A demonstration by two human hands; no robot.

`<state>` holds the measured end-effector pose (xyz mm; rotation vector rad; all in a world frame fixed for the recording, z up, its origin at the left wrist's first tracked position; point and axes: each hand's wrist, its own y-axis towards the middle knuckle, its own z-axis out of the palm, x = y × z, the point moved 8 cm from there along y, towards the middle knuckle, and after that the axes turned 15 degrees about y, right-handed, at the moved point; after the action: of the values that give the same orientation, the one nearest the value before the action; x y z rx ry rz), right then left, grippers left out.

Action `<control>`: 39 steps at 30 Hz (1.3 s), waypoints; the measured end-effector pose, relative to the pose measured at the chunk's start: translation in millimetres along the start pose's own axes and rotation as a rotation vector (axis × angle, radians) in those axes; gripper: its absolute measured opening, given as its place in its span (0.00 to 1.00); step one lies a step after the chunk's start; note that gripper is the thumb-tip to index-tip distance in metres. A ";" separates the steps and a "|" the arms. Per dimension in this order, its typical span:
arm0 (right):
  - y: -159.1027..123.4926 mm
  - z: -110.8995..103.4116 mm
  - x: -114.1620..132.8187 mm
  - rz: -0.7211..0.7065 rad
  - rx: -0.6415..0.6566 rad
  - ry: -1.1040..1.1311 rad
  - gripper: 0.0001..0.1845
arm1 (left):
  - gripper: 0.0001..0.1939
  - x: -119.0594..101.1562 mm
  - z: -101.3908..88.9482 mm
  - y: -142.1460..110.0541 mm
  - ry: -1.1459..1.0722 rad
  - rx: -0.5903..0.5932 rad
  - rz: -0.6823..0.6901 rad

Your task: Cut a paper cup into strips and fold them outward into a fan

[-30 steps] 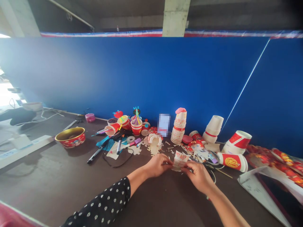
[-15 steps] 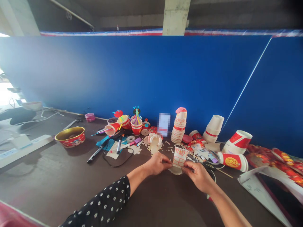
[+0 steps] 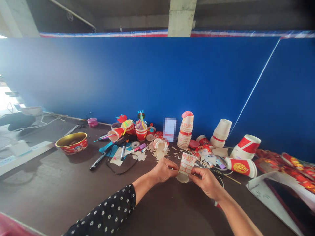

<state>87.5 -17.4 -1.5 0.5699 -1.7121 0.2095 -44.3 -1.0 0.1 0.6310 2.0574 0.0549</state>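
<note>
Red-printed paper cup (image 3: 186, 163) is being pinched between both hands at lower centre of the frame, its cut wall rising from a flared pale paper base (image 3: 182, 177). Its long axis is pointing away from the person and leaning slightly right at the top. The left hand (image 3: 164, 170), below a black sleeve with white dots (image 3: 108, 209), is clamping the cup's left edge, while the right hand (image 3: 206, 184) is clamping its right edge. The hands are apart, with the cup between them, and neither looks clearly nearer to it.

Just beyond the cup, a frilled cut paper cup (image 3: 159, 146) is sitting among paper scraps on the dark tabletop (image 3: 73, 186). Farther left, a black marker (image 3: 98, 161) and a roll of clear tape (image 3: 135, 144) are lying near a red-and-gold bowl (image 3: 72, 143). Toward the right, a tall stack of paper cups (image 3: 185, 131) is standing behind a red cup (image 3: 240, 167) lying on its side, showing a gold emblem.

No brand is legible: the cup's red markings are too small to read, and a small card (image 3: 169, 129) is blurred.
</note>
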 end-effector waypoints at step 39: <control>1.1 -2.8 -13.9 0.085 -0.061 0.100 0.16 | 0.15 21.8 5.2 -0.4 -0.096 0.092 -0.176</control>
<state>91.0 -11.7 -14.0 0.4352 -1.6418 0.2419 -49.4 7.5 -20.1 0.4965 2.0229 -0.1692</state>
